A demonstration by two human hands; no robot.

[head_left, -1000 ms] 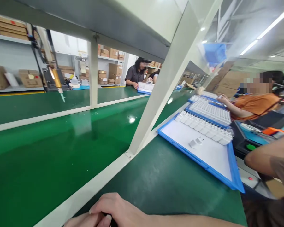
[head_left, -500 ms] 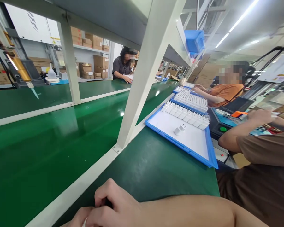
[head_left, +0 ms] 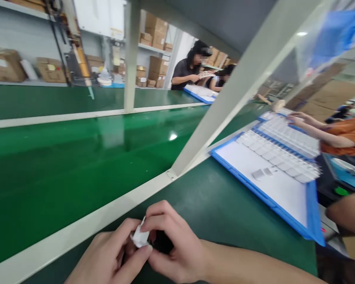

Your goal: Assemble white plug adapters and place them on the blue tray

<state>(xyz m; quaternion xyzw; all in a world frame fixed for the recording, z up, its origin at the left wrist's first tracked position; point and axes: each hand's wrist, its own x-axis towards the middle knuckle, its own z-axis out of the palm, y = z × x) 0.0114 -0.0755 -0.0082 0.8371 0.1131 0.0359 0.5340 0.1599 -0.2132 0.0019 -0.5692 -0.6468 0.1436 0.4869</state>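
Low in the head view, a small white plug charger (head_left: pixel 141 236) is pinched between both hands, partly covered by the fingers. My left hand (head_left: pixel 109 252) grips it from the left with thumb and fingers closed. From the right, my right hand (head_left: pixel 176 242) holds its upper and right side between fingertips and thumb. A blue-rimmed tray (head_left: pixel 263 196) lies to the right of my hands on the green tabletop. Along its far side stands a row of white plug chargers (head_left: pixel 281 156), and one loose charger (head_left: pixel 262 172) lies on the white base.
A slanted white post (head_left: pixel 213 114) rises from the rail beyond my hands. Behind it runs a green conveyor belt (head_left: pixel 77 157). More filled trays (head_left: pixel 286 132) stand behind the near one. Co-workers sit across the belt and at right; a person's arm (head_left: pixel 349 215) is near the tray.
My view has swung left and down, so the tray appears farther right. Both hands now show more fully, with the white charger visible between them.
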